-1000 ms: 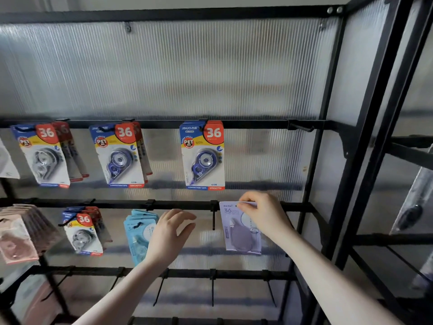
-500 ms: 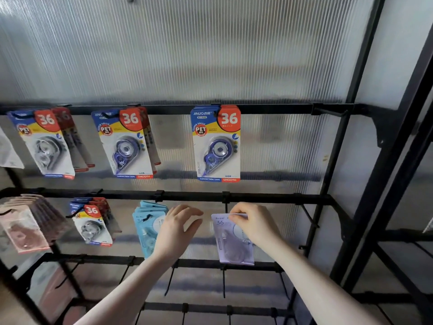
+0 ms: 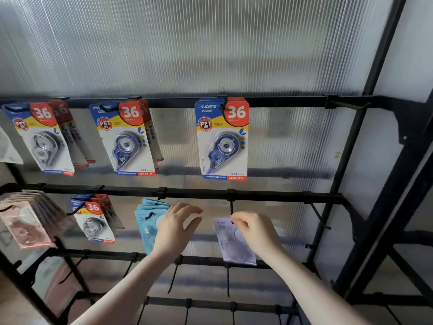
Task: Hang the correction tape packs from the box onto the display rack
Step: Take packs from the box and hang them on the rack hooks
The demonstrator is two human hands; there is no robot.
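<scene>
Head view: right hand [image 3: 256, 233] pinches the top edge of a lilac correction tape pack [image 3: 230, 245], whose long axis hangs straight down below the fingers. The black hook [image 3: 231, 208] comes off the rail directly above that pinch, its tip at the pack's hanging hole, so threading looks like the step underway. Left hand [image 3: 174, 227] hovers spread, holding nothing, beside the pack and farther from the hook, over the blue packs [image 3: 146, 221].

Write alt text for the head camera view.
The right hand pinches a pale purple correction tape pack at a hook on the black display rack; the left hand hovers open before light blue packs.
</scene>
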